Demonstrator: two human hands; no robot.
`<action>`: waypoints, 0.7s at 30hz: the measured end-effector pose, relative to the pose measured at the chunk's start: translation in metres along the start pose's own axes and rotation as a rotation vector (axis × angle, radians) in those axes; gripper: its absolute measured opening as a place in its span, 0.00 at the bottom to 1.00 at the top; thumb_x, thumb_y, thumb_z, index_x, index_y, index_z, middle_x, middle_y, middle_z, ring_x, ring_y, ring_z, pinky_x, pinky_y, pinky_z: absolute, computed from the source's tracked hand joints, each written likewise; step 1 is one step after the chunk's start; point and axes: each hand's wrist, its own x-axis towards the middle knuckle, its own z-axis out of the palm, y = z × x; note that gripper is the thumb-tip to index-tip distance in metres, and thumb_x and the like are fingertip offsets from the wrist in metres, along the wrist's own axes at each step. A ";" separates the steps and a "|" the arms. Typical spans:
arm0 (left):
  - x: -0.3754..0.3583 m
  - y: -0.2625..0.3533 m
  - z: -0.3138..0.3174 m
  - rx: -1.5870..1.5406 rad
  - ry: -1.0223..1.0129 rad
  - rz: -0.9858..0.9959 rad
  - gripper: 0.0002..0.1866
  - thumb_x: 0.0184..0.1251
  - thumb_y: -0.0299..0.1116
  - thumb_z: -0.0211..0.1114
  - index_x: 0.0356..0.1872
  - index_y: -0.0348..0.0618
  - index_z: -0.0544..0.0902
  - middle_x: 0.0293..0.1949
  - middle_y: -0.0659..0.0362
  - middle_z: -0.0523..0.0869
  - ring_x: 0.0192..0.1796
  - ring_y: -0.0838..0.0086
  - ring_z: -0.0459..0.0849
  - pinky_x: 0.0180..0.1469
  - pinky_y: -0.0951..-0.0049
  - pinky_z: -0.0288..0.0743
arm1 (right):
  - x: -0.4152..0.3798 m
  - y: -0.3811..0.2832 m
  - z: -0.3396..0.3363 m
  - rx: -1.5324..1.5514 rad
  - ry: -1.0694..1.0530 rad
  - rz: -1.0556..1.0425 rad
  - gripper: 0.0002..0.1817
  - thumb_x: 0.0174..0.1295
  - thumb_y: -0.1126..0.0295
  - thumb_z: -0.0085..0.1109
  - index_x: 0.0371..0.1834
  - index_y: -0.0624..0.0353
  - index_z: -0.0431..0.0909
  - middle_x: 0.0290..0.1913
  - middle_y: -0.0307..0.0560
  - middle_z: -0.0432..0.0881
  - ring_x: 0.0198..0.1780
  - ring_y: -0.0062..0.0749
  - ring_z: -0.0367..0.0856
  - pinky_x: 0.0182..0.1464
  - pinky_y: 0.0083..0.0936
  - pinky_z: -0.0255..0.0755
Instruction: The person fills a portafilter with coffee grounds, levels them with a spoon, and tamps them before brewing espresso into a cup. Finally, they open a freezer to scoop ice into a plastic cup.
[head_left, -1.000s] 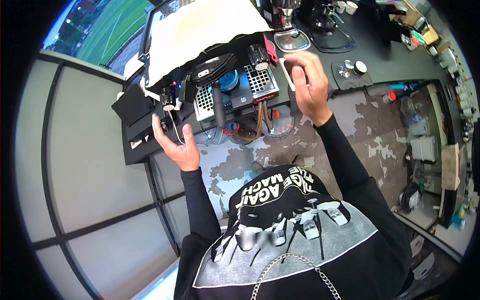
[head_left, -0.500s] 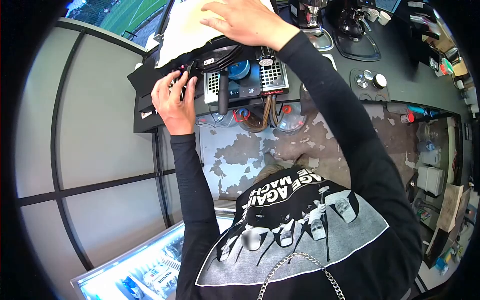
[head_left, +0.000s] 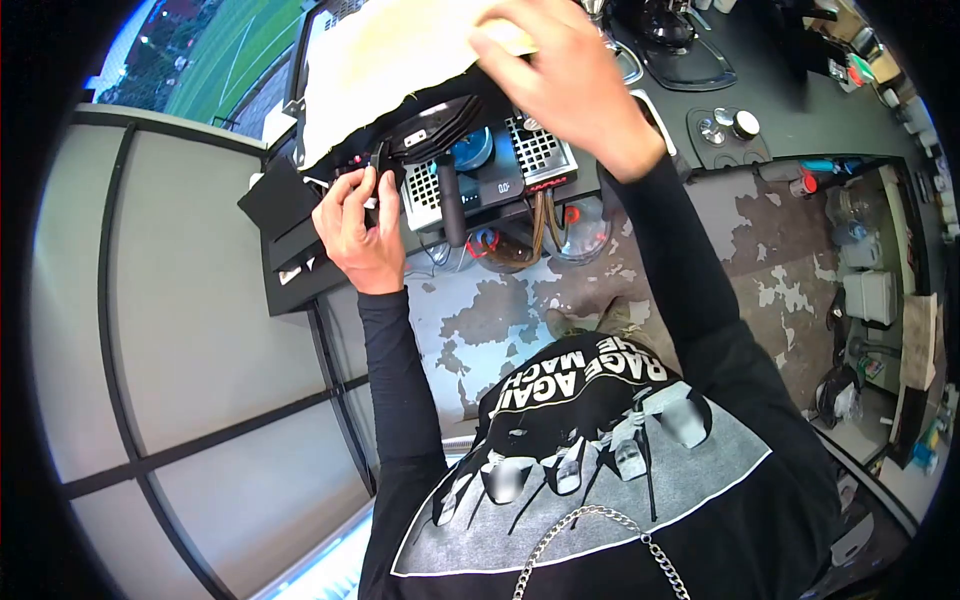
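Note:
A white cloth lies over the top of the espresso machine. My right hand is over the cloth's right end, thumb and fingers apart; motion blurs it. At the machine's left front, my left hand has its thumb and index finger around the tip of a small black lever. A portafilter handle points toward me, over the drip tray. Beside it are a blue round item and a black scale with a lit display.
Black boxes stand left of the machine. On the counter to the right are a black tray and a tamping mat with round metal tools. Clear jugs and hoses sit below the counter.
My right hand has moved to the right along the cloth. My left hand's fingers have curled in closer to the lever. The whole view has shifted and turned slightly.

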 end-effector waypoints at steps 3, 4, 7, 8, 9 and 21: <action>-0.002 0.000 0.002 -0.061 0.013 -0.020 0.12 0.57 0.25 0.81 0.43 0.43 0.91 0.45 0.61 0.89 0.46 0.66 0.84 0.50 0.67 0.78 | -0.055 -0.006 -0.015 0.084 0.081 0.391 0.09 0.70 0.66 0.65 0.40 0.62 0.81 0.37 0.51 0.82 0.39 0.48 0.83 0.42 0.39 0.75; -0.003 -0.001 0.003 -0.080 0.022 -0.033 0.11 0.59 0.26 0.81 0.43 0.42 0.91 0.45 0.61 0.90 0.47 0.66 0.85 0.51 0.67 0.78 | -0.071 -0.011 -0.017 0.080 0.114 0.500 0.11 0.71 0.65 0.64 0.37 0.62 0.79 0.34 0.51 0.81 0.37 0.50 0.83 0.40 0.41 0.75; -0.003 -0.002 0.006 -0.112 0.040 -0.049 0.10 0.61 0.27 0.80 0.44 0.42 0.92 0.45 0.60 0.90 0.47 0.67 0.85 0.52 0.67 0.78 | -0.140 -0.008 0.002 0.049 -0.053 0.689 0.13 0.73 0.61 0.62 0.37 0.61 0.79 0.36 0.52 0.81 0.39 0.53 0.83 0.40 0.44 0.75; -0.003 -0.003 0.005 -0.114 0.036 -0.054 0.10 0.61 0.27 0.80 0.44 0.42 0.92 0.45 0.60 0.90 0.47 0.66 0.85 0.52 0.67 0.78 | -0.163 -0.011 0.012 0.076 -0.166 0.741 0.14 0.73 0.61 0.61 0.37 0.61 0.79 0.36 0.51 0.81 0.39 0.53 0.83 0.40 0.44 0.75; -0.004 -0.004 0.005 -0.123 0.030 -0.054 0.11 0.61 0.27 0.80 0.44 0.41 0.92 0.46 0.59 0.90 0.47 0.66 0.85 0.52 0.67 0.78 | -0.182 -0.012 0.022 0.065 -0.223 0.727 0.14 0.73 0.60 0.61 0.37 0.60 0.80 0.37 0.51 0.82 0.40 0.53 0.84 0.41 0.45 0.76; -0.004 -0.006 0.006 -0.147 0.011 -0.054 0.12 0.60 0.26 0.81 0.44 0.41 0.92 0.45 0.58 0.89 0.46 0.67 0.86 0.47 0.69 0.79 | -0.211 -0.019 0.093 0.018 -0.182 0.675 0.27 0.71 0.54 0.66 0.60 0.66 0.74 0.54 0.60 0.77 0.54 0.53 0.79 0.55 0.44 0.74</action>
